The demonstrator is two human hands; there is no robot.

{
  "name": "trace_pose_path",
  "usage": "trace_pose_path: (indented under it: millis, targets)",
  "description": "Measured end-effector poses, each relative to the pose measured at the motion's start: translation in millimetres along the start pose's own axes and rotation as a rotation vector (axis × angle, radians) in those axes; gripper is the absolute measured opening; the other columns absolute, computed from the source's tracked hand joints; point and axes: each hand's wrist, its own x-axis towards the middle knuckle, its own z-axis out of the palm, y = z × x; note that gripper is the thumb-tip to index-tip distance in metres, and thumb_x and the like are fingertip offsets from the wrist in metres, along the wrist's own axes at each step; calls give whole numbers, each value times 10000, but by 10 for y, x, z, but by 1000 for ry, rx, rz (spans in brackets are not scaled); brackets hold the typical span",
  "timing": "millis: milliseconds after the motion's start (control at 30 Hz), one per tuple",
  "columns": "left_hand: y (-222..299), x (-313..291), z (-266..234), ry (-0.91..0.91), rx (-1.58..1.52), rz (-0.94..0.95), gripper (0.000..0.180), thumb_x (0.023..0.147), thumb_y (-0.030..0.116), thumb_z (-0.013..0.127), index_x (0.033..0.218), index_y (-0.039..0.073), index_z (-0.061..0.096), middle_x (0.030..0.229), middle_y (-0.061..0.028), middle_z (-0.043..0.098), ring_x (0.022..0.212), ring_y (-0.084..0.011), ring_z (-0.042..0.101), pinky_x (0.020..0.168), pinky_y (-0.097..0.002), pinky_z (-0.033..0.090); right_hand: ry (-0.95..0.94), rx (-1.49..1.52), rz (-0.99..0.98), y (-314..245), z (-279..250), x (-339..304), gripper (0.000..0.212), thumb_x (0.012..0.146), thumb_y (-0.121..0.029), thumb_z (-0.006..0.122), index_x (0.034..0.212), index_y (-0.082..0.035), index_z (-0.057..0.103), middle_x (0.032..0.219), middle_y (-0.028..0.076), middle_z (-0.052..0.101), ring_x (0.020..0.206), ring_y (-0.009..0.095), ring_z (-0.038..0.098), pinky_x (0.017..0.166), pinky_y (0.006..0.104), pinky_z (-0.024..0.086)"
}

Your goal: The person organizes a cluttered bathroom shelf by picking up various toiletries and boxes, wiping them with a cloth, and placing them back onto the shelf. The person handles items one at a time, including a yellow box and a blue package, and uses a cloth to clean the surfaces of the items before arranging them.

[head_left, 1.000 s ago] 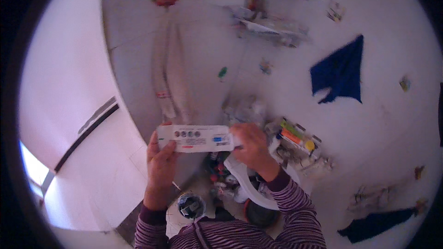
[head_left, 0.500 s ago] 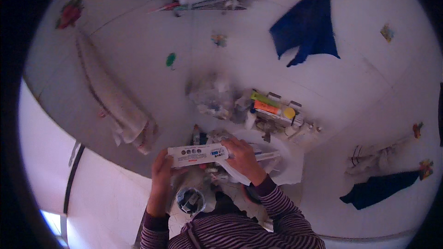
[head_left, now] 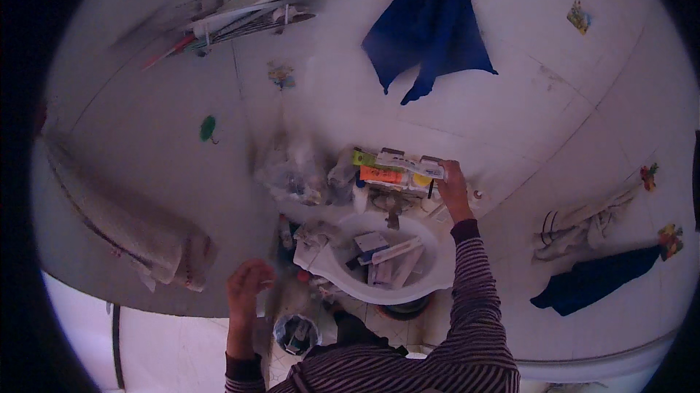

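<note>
My right hand reaches over the back of the sink, closed on one end of a long, flat white carton with print on it. The carton lies level across the toiletries on the ledge, in front of a green tube and above an orange box. My left hand hangs left of the sink, its fingers loosely curled and apart from the thumb; nothing plain to see is in it. Several cartons lie in the white sink, below the tap.
A clear plastic bag with things in it hangs left of the ledge. Below my left hand stands a bin. On the walls are a blue cloth, a pale towel, a dark cloth and a loaded rack.
My right hand has carried the white carton from in front of me to the ledge behind the sink. My left hand has let go of it and dropped slightly. The view has shifted right.
</note>
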Motion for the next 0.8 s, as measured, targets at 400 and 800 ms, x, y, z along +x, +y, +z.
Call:
trace_pose_path:
  millis: [400, 800]
  targets:
    - [-20, 263, 143, -1, 73, 16, 239, 931, 217, 526, 1062, 34, 607, 932, -88, 665, 840, -183, 654, 734, -322, 519, -137, -212, 74, 727, 536, -104, 677, 747, -244, 725, 1314, -32, 422, 1405, 219, 384, 1287, 384, 368, 1074, 460, 300]
    - [-11, 501, 217, -42, -9, 72, 246, 963, 221, 508, 1062, 14, 597, 964, -98, 666, 881, -175, 645, 766, -317, 515, 112, -392, -74, 309, 449, -184, 463, 824, -202, 666, 1216, 1, 527, 1281, 189, 498, 1179, 370, 453, 1003, 449, 361]
